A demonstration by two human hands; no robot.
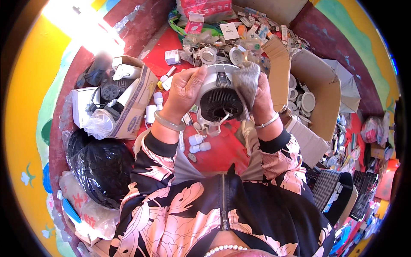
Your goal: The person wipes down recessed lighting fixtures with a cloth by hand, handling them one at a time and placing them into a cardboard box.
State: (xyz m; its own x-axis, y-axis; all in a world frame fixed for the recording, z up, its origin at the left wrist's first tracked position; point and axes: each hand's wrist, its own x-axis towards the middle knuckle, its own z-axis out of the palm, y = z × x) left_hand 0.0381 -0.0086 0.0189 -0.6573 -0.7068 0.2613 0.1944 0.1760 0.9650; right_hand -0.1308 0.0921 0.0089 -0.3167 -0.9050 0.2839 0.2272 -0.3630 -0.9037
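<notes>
My left hand (185, 89) grips the left rim of a round white downlight fixture (219, 95) with a black finned heat sink on its back, held up in front of me. A grey cloth (247, 81) is pressed against the fixture's right side by my right hand (262, 99). A short white wire hangs from the heat sink. Both wrists wear bangles.
A cardboard box (319, 92) of round white lamp rings stands at the right. Another carton (135, 100) with dark parts and plastic bags sits at the left. Loose lamp parts (209, 53) and small white pieces (199, 143) litter the red surface. A black bag (100, 165) lies lower left.
</notes>
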